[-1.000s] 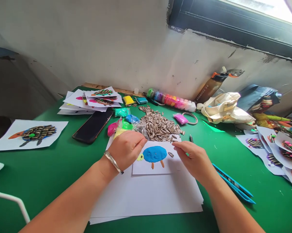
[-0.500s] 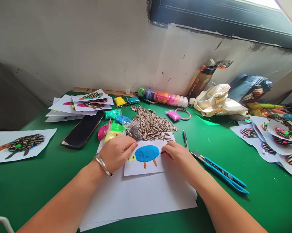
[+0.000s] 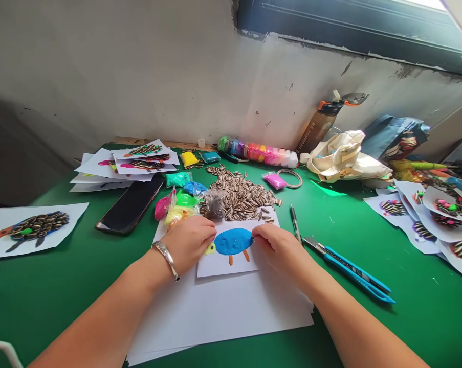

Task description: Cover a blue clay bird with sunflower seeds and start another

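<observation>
A small white card [image 3: 223, 269] lies on larger white sheets [image 3: 223, 306]. On it is a flat blue clay oval [image 3: 234, 242] with two brown clay legs and a yellow clay head [image 3: 211, 248] at its left. My left hand [image 3: 188, 241] rests at the card's left side, fingers closed, partly over the head; whatever is between them is hidden. My right hand [image 3: 279, 244] is at the oval's right edge with thumb and forefinger pinched together; what they hold is hidden. Behind the card lies a heap of striped sunflower seeds [image 3: 242, 197].
Bagged clay [image 3: 184, 199] and a phone [image 3: 131, 204] lie left, near finished seed pictures [image 3: 42, 227]. At right are a pen [image 3: 295, 222], a blue cutter [image 3: 357, 273] and more pictures [image 3: 418, 230]. A bottle [image 3: 319, 125] and cloth bag [image 3: 342, 156] stand behind.
My right hand has moved slightly left to touch the blue oval's right edge; the dark bit seen at its fingertips before is now hidden. My left hand has barely moved.
</observation>
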`<state>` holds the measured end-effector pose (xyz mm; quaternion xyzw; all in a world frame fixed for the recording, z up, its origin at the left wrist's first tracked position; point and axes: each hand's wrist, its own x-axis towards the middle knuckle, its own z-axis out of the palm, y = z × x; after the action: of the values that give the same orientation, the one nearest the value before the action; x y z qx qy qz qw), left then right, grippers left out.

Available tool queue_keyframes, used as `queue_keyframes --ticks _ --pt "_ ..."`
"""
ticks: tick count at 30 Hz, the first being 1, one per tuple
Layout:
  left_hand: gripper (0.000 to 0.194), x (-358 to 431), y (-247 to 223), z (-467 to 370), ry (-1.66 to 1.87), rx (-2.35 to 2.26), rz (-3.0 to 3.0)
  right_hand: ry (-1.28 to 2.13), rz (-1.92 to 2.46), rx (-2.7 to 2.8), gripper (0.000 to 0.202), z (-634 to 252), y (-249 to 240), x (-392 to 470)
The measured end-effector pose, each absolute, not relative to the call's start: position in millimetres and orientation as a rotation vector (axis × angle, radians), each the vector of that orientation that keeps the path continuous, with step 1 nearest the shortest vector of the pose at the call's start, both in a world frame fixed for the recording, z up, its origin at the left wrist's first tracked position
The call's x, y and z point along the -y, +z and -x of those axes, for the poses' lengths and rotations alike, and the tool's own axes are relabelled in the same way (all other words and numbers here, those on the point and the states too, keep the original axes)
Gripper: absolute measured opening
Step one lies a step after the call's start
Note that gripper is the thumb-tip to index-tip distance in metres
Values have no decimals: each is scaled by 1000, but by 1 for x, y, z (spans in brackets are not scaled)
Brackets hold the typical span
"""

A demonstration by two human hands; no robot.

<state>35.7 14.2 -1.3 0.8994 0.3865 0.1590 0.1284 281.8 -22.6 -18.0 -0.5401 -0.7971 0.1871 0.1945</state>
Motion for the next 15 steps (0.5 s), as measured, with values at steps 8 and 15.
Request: queue_keyframes --ticks 8,15 --pt "25 -16 -8 -30 444 -1135 -2655 607 1559 2159 21 -282 -20 18" --pt "26 -14 -15 -32 394 -1147 -2684 617 1553 2204 24 -282 -14 20"
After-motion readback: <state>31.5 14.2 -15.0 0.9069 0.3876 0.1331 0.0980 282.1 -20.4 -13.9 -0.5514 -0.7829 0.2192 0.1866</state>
